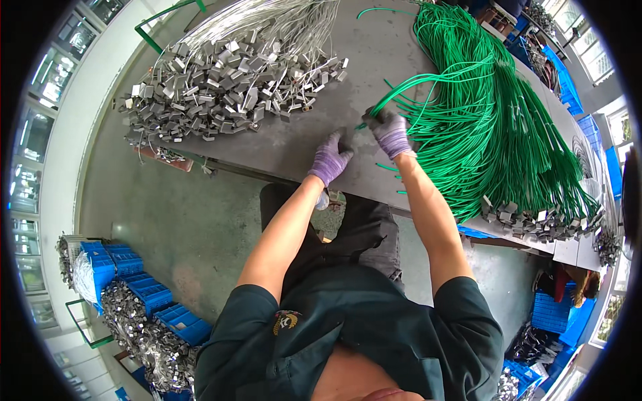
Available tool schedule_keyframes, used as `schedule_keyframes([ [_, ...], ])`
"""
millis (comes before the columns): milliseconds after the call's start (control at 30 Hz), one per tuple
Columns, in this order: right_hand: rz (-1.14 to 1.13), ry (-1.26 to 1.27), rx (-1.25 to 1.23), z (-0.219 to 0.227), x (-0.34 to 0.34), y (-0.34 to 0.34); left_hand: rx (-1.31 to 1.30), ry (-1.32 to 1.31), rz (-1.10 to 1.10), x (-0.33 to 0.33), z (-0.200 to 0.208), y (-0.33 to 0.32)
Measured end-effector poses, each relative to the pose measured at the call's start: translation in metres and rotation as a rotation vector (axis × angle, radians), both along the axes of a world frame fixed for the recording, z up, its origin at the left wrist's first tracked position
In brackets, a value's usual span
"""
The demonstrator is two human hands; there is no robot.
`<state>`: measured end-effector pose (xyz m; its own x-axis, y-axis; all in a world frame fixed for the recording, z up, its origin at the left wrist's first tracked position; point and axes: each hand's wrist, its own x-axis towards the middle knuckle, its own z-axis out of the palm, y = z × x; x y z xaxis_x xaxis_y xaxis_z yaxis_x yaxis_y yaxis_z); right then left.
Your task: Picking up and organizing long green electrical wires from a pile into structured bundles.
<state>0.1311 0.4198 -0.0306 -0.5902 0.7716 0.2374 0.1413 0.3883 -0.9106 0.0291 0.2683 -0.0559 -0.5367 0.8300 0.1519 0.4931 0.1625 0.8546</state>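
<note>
My right hand [390,131], in a purple glove with dark fingertips, is closed around a few green cables [408,85]. They arch up from the grip and run right into a large pile of green cables [468,100]. Short cable ends poke out just left of those fingers. My left hand [331,158], gloved the same way, is low over the grey table [281,150] near its front edge. Its fingers look parted, and I see nothing held in them. A heap of small silvery metal pieces [227,87] with pale wires lies beyond it to the left.
More metal pieces [542,224] sit at the cable pile's right end. Blue crates [150,292] and heaped metal parts [137,327] stand on the floor at left. Further blue crates [555,311] are at lower right. The table's front edge runs close before my legs.
</note>
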Motion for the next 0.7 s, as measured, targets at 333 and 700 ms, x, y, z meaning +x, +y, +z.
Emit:
schedule_keyframes([
  [333,-0.112,-0.184,0.376,0.017,-0.011,0.004,-0.119,-0.056,-0.044,0.0,0.007,-0.006],
  [700,-0.07,-0.245,0.348,-0.016,-0.011,0.013,0.021,0.109,-0.027,0.004,-0.001,-0.006],
])
